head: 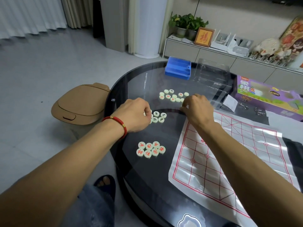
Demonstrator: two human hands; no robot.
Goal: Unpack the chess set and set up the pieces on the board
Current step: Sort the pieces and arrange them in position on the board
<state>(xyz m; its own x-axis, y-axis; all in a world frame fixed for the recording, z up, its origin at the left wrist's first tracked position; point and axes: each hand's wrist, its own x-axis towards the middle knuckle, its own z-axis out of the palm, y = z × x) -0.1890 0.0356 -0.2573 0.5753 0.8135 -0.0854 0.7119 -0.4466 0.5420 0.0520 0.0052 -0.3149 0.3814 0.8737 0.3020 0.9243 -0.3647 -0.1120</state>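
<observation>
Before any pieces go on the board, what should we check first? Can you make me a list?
1. Board unrolled flat on the table: ok.
2. Board squares free of pieces: ok.
3. Red pieces grouped face up near the front: ok.
4. Black pieces grouped by the left hand: ok, some hidden under it.
5. Far pile sorted by colour: not ok, several lie face down.
6. Right hand free to pick up: cannot tell, its fingertips are hidden.
</observation>
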